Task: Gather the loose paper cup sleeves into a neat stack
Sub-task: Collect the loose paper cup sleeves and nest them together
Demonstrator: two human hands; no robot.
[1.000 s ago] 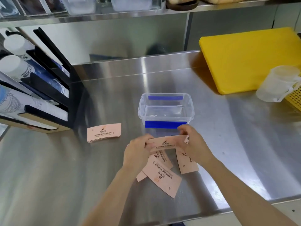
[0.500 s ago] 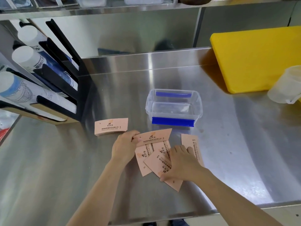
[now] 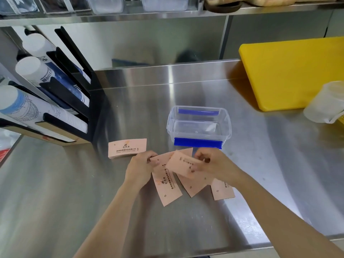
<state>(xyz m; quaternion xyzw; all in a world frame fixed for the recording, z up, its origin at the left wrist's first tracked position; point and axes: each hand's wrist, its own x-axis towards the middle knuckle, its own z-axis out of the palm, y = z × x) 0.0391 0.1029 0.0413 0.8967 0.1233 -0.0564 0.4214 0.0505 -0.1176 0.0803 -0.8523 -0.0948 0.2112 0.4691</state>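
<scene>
Pink paper cup sleeves lie on the steel counter (image 3: 55, 192). A small squared stack of sleeves (image 3: 127, 147) rests at the left, apart from my hands. My left hand (image 3: 140, 169) pinches the left end of a sleeve (image 3: 162, 161) held above the counter. My right hand (image 3: 214, 166) grips a blurred sleeve (image 3: 183, 165) lifted just over it. Three loose sleeves lie below: one under my left hand (image 3: 167, 187), one in the middle (image 3: 193, 185), one at the right (image 3: 222, 189).
An empty clear plastic box with blue clips (image 3: 198, 125) stands just behind my hands. A black cup dispenser rack (image 3: 61, 101) fills the left. A yellow cutting board (image 3: 297, 71) and a translucent measuring jug (image 3: 327, 101) sit at the right.
My right hand has lifted off the loose sleeves with one in its fingers and carried it up toward the sleeve in my left hand. The view shifted slightly.
</scene>
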